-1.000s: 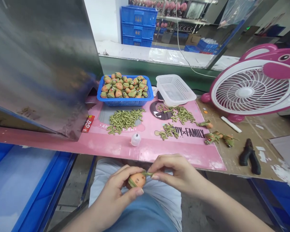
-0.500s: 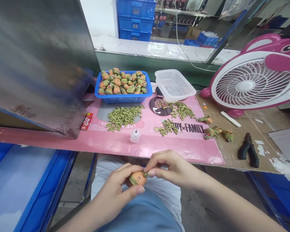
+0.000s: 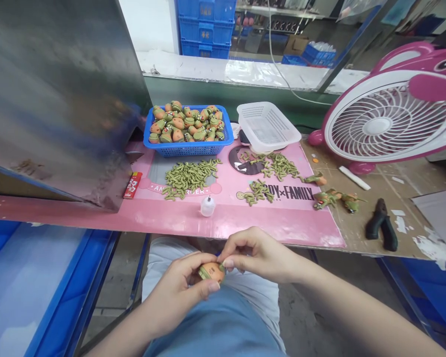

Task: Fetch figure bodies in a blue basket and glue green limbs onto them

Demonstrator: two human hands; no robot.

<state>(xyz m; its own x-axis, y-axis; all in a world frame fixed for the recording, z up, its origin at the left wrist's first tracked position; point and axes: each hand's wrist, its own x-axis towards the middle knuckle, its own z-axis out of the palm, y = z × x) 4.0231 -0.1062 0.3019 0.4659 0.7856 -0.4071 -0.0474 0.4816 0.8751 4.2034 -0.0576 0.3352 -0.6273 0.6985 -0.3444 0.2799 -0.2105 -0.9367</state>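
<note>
Metal panel [image 3: 59,94]: large, dull steel sheet, tilted, fills the upper left; its lower corner comes down onto the pink mat.
Workbench [image 3: 405,198]: brown worn top, patchy with white scraps, runs across the middle of the view.
Pink fan [image 3: 390,119]: white grille, cartoon-animal housing, stands at the right rear of the bench.
Pink mat [image 3: 245,218]: printed "SPY×FAMILY", covers the bench's centre, front edge just above the hands.
Blue basket [image 3: 188,148]: at the mat's rear, heaped with orange-and-green toy figures.
White basket [image 3: 269,124]: mesh, tipped up on one edge, just right of the blue one.
Green limb pieces [image 3: 188,176]: loose pile in front of the blue basket; two more scatters to its right on the mat.
Left hand [image 3: 180,295]: over the lap, below the bench edge, fingers and thumb clasped round the toy body.
Right hand [image 3: 254,253]: fingertips pinched together against the toy body's upper right side, on a small green piece; that piece is mostly hidden.
Toy body [image 3: 211,271]: orange with a green band, in the left hand, between both hands, above the lap.
Pliers [image 3: 382,230]: black handles, lying on bare bench at right.
Finished figures [image 3: 334,198]: a few lying off the mat's right edge.
Glue bottle [image 3: 207,206]: small, white, upright near the mat's front.
Red packet [image 3: 132,185]: flat at the metal panel's foot.
</note>
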